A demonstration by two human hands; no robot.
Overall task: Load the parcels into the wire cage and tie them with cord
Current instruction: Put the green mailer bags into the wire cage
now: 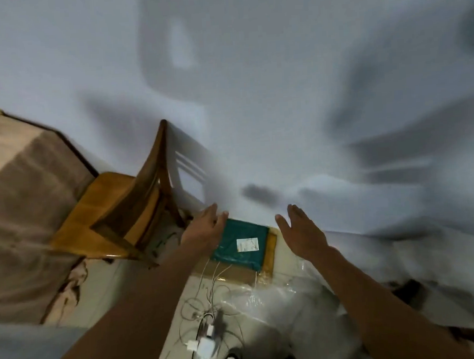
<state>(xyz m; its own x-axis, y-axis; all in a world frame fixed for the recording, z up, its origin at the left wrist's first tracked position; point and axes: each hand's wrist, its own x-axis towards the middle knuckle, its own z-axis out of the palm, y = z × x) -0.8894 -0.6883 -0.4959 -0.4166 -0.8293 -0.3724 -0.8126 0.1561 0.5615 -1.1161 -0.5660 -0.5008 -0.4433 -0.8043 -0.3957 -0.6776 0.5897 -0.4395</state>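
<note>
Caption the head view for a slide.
Both open hands, left hand and right hand, reach toward a green parcel lying beside a wooden chair.

Parcel point(241, 245) right of chair point(121, 211)

Green labelled parcel point(241, 244) lies flat, seemingly atop brown parcel point(272, 249).

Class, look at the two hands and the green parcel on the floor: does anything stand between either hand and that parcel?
Nothing visible does. The left hand is at the green parcel's left edge, the right hand open just right of it, with bare floor between. The wire cage is not in view.
</note>
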